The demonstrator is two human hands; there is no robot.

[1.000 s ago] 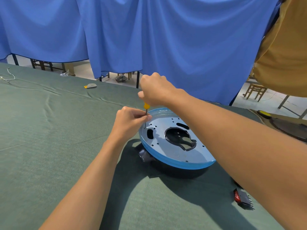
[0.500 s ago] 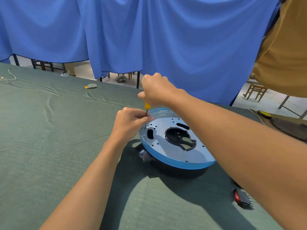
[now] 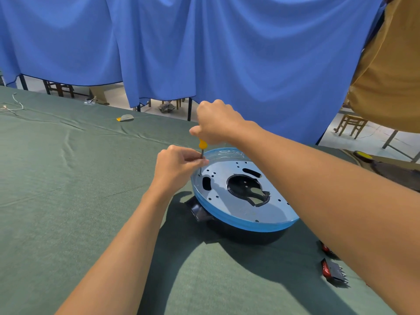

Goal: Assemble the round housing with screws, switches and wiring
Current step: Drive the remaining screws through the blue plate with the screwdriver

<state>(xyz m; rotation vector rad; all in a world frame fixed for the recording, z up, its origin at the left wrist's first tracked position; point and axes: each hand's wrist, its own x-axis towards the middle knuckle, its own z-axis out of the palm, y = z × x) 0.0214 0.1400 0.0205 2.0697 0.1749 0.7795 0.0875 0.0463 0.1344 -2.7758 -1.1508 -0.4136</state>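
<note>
One screw station in hand; judged an early stage. Noted right hand (image 3: 218, 123) fisted round yellow screwdriver (image 3: 202, 145) handle, left hand (image 3: 177, 163) pinching its shaft. Found round housing (image 3: 229, 209) directly beneath tip, most holes apparently unfilled. Observed switches (image 3: 333, 270) loose beside right forearm; no wiring seen fitted.

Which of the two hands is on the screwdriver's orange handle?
The right hand, higher up, grips the orange handle of the screwdriver; the left hand pinches its metal shaft lower down, above the round housing.
</note>
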